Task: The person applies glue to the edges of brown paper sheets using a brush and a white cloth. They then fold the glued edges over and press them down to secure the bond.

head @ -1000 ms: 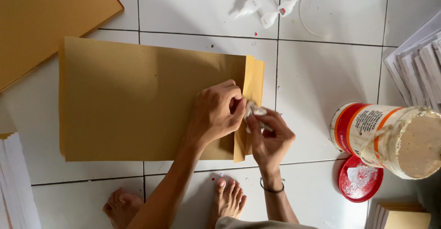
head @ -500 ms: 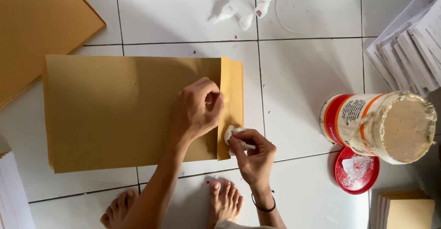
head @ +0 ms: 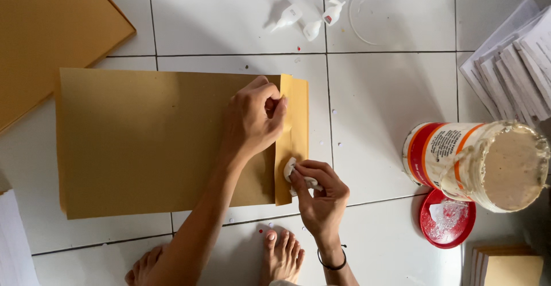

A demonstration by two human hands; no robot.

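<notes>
Just above the bare feet [head: 281, 251], the right hand [head: 321, 197] pinched a small white wad [head: 291, 170] against the near end of the envelope's flap [head: 294, 139]. The flap's long axis ran straight away from that hand. Beyond it, the left hand [head: 252, 119], fingers curled, pressed the brown envelope [head: 149, 142] flat on the tiled floor [head: 379, 102]. Off to the right hand's right stood an open glue jar [head: 476, 162].

Mustard-brown envelope [head: 155, 142], red lid [head: 447, 225]
</notes>
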